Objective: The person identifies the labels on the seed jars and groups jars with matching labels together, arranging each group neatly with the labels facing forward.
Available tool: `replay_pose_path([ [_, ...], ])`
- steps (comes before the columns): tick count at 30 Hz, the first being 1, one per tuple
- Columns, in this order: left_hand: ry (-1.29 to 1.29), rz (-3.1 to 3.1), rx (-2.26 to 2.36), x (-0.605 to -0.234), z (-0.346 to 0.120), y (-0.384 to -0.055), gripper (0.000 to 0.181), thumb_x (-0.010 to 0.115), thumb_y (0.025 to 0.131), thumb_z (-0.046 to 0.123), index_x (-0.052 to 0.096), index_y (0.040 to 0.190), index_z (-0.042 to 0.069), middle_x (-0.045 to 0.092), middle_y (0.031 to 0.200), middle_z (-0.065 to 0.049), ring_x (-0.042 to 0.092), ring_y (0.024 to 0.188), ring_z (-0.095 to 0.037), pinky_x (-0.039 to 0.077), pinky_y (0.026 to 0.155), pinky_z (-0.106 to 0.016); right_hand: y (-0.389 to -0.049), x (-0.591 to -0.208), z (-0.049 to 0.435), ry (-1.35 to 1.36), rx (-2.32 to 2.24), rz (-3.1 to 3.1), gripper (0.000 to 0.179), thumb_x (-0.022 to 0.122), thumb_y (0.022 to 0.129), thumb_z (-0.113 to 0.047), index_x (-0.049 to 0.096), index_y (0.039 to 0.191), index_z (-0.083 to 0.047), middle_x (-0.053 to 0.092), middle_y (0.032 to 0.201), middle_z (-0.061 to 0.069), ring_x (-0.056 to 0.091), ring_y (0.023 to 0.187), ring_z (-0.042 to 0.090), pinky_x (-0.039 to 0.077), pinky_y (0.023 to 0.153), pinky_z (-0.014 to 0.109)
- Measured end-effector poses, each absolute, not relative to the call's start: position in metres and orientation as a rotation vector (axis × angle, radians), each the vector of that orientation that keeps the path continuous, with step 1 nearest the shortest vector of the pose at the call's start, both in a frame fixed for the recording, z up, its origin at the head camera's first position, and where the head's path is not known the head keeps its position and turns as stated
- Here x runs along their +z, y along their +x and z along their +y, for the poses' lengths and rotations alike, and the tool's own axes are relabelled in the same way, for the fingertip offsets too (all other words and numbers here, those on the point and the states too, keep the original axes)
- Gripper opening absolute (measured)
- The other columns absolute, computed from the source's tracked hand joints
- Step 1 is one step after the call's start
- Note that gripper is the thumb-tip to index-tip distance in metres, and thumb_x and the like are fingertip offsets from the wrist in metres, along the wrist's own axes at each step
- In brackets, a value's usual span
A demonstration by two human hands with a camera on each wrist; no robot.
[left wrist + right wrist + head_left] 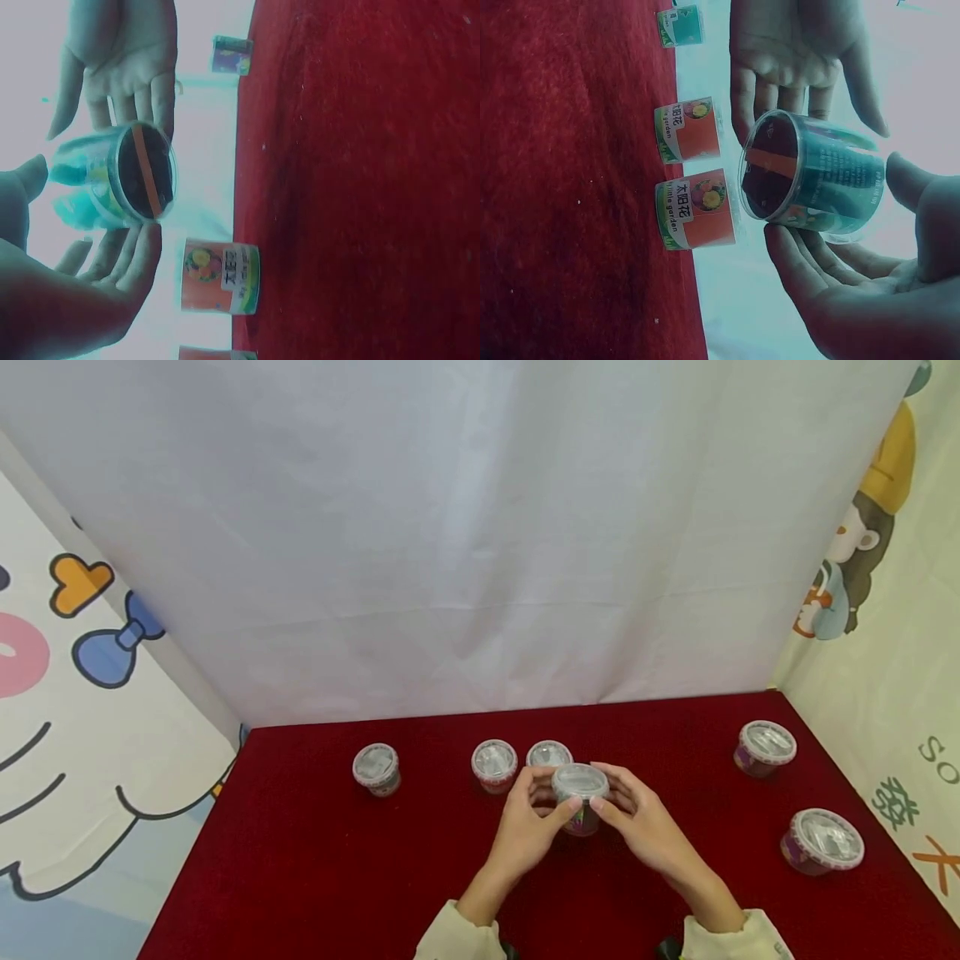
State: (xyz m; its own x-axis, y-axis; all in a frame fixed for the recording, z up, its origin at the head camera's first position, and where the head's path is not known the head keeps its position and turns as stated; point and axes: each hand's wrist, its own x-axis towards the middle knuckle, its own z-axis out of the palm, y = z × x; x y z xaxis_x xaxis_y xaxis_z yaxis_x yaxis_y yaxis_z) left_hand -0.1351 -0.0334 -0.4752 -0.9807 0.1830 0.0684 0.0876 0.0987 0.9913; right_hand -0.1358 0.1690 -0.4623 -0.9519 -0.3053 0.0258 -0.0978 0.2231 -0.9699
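Observation:
Both hands hold a small clear plastic cup [583, 817] with a pale lid between them. My left hand [525, 831] grips its left side and my right hand [648, 827] its right, thumbs at the near side and fingers behind. Both wrist views show the cup raised off the red cloth, its dark base [771, 166] crossed by an orange strip. A printed label wraps its side. Just behind it stand two lidded cups with red labels, one [550, 753] partly hidden by the held cup, the other [494, 765] slightly left.
Another lidded cup [377, 768] stands farther left on the red cloth [315, 860]. Two purple-labelled cups stand at the right, one farther back [764, 748] and one nearer [822, 842]. A white curtain [480, 543] hangs along the back, with printed sheets at both sides.

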Motion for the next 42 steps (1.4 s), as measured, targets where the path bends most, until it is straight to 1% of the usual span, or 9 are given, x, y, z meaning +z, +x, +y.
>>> replay_pose_path([
  [6,0.341,2.203,2.036,-0.476,-0.041,-0.136,0.049,0.069,0.105,0.022,0.051,0.145,0.000,0.065,0.136,-0.017,0.064,0.122,-0.029,0.055,0.098,-0.034,-0.136,-0.460,0.170,-0.411,-1.816,2.221,0.057,0.056,0.112,-0.017,0.034,0.160,0.005,0.042,0.159,0.032,0.042,0.147,0.049,0.051,0.106,0.028],
  [9,0.358,2.170,2.043,-0.476,-0.044,-0.135,0.049,0.068,0.105,0.021,0.051,0.146,0.000,0.065,0.137,-0.018,0.063,0.124,-0.030,0.055,0.099,-0.032,-0.136,-0.460,0.169,-0.411,-1.811,2.178,0.059,0.054,0.113,-0.019,0.032,0.162,0.004,0.039,0.162,0.031,0.037,0.150,0.048,0.050,0.108,0.029],
  [17,0.253,2.208,2.099,-0.476,-0.044,-0.131,0.052,0.072,0.103,0.025,0.052,0.144,-0.001,0.066,0.134,-0.017,0.064,0.119,-0.028,0.055,0.094,-0.030,-0.132,-0.459,0.160,-0.320,-1.797,2.210,0.057,0.055,0.113,-0.021,0.034,0.161,0.000,0.046,0.157,0.028,0.044,0.147,0.045,0.049,0.112,0.044],
  [22,0.199,2.223,2.107,-0.476,-0.041,-0.127,0.052,0.074,0.101,0.024,0.052,0.141,-0.001,0.067,0.128,-0.016,0.062,0.112,-0.021,0.054,0.088,-0.026,-0.130,-0.460,0.153,-0.276,-1.785,2.238,0.056,0.057,0.112,-0.019,0.036,0.160,0.000,0.047,0.156,0.028,0.048,0.145,0.044,0.051,0.110,0.039],
  [25,0.200,2.228,2.091,-0.475,-0.041,-0.127,0.050,0.073,0.102,0.023,0.051,0.141,0.000,0.065,0.130,-0.016,0.061,0.113,-0.021,0.053,0.088,-0.026,-0.131,-0.460,0.152,-0.270,-1.791,2.257,0.054,0.057,0.111,-0.019,0.039,0.158,0.001,0.047,0.156,0.028,0.048,0.145,0.044,0.051,0.111,0.041],
  [29,0.218,2.220,2.076,-0.474,-0.046,-0.128,0.046,0.068,0.106,0.022,0.053,0.143,0.000,0.064,0.135,-0.017,0.063,0.117,-0.026,0.054,0.091,-0.029,-0.132,-0.459,0.153,-0.312,-1.802,2.237,0.054,0.055,0.112,-0.020,0.039,0.158,0.002,0.047,0.157,0.029,0.046,0.146,0.045,0.049,0.113,0.043],
  [35,0.278,2.169,2.055,-0.472,-0.051,-0.129,0.054,0.065,0.108,0.026,0.050,0.152,-0.001,0.061,0.144,-0.023,0.063,0.124,-0.033,0.057,0.096,-0.038,-0.134,-0.460,0.155,-0.390,-1.848,2.129,0.055,0.050,0.114,-0.020,0.034,0.161,0.004,0.040,0.162,0.031,0.041,0.148,0.044,0.051,0.109,0.031],
  [39,0.250,2.161,2.101,-0.470,-0.050,-0.127,0.053,0.068,0.106,0.023,0.052,0.149,-0.003,0.064,0.139,-0.023,0.065,0.119,-0.032,0.057,0.092,-0.032,-0.133,-0.460,0.152,-0.363,-1.873,2.108,0.055,0.049,0.115,-0.020,0.031,0.161,0.004,0.038,0.162,0.032,0.044,0.147,0.042,0.052,0.107,0.028],
  [42,0.197,2.190,2.130,-0.469,-0.048,-0.126,0.052,0.072,0.103,0.021,0.055,0.146,-0.003,0.068,0.133,-0.020,0.066,0.114,-0.027,0.056,0.088,-0.028,-0.132,-0.460,0.149,-0.318,-1.870,2.121,0.055,0.050,0.114,-0.020,0.033,0.161,0.003,0.041,0.160,0.031,0.048,0.144,0.042,0.053,0.106,0.031],
])
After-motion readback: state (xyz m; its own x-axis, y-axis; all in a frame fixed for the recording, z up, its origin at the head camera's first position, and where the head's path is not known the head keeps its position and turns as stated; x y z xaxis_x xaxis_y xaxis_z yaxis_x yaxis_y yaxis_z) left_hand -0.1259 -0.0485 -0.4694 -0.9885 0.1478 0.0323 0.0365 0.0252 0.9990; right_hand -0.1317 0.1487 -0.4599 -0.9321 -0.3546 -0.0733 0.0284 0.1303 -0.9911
